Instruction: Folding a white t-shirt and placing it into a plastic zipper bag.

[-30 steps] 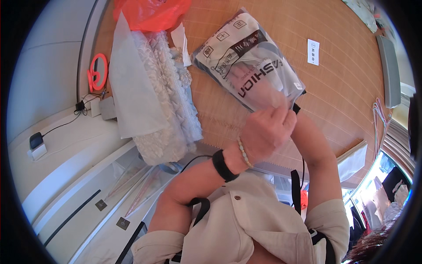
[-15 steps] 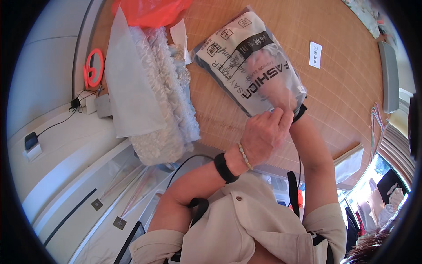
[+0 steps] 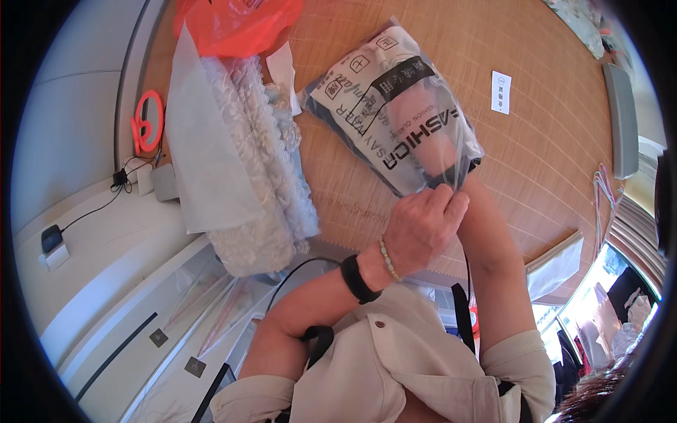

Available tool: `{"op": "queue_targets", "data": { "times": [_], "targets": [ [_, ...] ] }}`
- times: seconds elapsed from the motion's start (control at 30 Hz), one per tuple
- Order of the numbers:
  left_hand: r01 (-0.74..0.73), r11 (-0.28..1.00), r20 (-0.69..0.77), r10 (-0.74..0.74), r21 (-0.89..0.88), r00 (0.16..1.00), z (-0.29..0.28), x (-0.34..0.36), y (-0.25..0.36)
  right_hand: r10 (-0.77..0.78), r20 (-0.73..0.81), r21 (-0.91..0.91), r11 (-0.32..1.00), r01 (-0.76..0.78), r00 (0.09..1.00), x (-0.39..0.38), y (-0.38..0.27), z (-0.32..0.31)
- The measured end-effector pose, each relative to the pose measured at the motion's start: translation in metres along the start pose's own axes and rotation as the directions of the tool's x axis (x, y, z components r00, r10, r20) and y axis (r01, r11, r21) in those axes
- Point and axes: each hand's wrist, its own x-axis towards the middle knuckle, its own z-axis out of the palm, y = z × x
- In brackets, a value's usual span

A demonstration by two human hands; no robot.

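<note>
A see-through plastic garment bag (image 3: 374,134) with black print lies aslant on the table, with folded white and dark cloth inside. My left hand (image 3: 425,224), wearing a bead bracelet and a black wristband, is closed on the near edge of the bag at its mouth. Inside the bag, up past the wrist, is my right hand (image 3: 422,121); it shows blurred through the film, lying over the cloth. Its fingers are mostly hidden by a black printed band, and a dark band shows at that wrist.
Left of the bag lies a pile of white lace cloth (image 3: 243,233) under a pale sheet (image 3: 201,141), with a red plastic bag (image 3: 240,28) behind. Red-handled scissors (image 3: 147,121) rest at the far left. A white tag (image 3: 501,92) lies right on the wooden table (image 3: 543,162).
My right hand has slid deeper into the bag, so its wrist is now under the film. The left hand keeps its hold on the edge, drawn slightly nearer. The view has shifted a little.
</note>
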Motion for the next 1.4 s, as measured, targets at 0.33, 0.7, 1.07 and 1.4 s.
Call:
{"op": "queue_targets", "data": {
  "times": [0.33, 0.7, 1.07, 1.4],
  "targets": [
    [0.016, 0.999, -0.021, -0.017, -0.034, 1.0, 0.006, 0.011, -0.002, 0.037, -0.06, 0.001, 0.999, -0.037, 0.998, 0.006, 0.013, 0.007],
    [0.057, 0.998, -0.057, -0.059, -0.039, 0.997, 0.002, 0.02, -0.011, -0.018, -0.172, -0.106, 0.994, 0.0, 0.985, -0.01, 0.009, 0.02],
    [0.014, 0.996, 0.096, -0.023, 0.093, 0.995, 0.004, 0.016, -0.006, 0.184, -0.333, 0.277, 0.956, -0.09, 0.925, -0.082, 0.044, 0.008],
    [0.004, 0.991, 0.087, -0.016, 0.136, 0.996, 0.013, 0.015, -0.006, 0.087, -0.517, 0.267, 0.962, 0.064, 0.852, -0.095, 0.073, 0.003]
  ]
}}
